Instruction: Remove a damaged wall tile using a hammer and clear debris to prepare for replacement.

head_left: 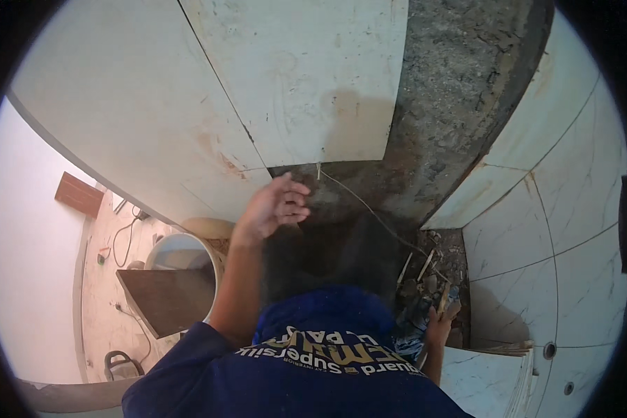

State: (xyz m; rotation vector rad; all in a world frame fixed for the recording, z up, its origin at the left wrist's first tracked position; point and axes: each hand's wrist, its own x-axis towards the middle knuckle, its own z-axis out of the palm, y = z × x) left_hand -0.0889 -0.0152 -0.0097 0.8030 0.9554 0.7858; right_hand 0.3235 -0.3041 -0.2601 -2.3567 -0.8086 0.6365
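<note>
My left hand (275,209) is raised near the front edge of a large pale tile (292,83). Its fingers are apart and loosely bent, with nothing between them. A thin string (359,202) starts at a small peg (318,171) on that tile's edge and runs right across the dark bare surface towards my right hand (437,329). Low on the right, the right hand is closed around a small light-and-brown object (450,301) whose kind I cannot make out. Part of that hand is hidden by my blue shirt.
Rubble and broken strips (425,268) lie in the right corner, beside marbled wall tiles (508,244). Stacked white tiles (488,380) stand at lower right. To the left are a white bucket (219,261), a brown board (164,296) and cables (122,244).
</note>
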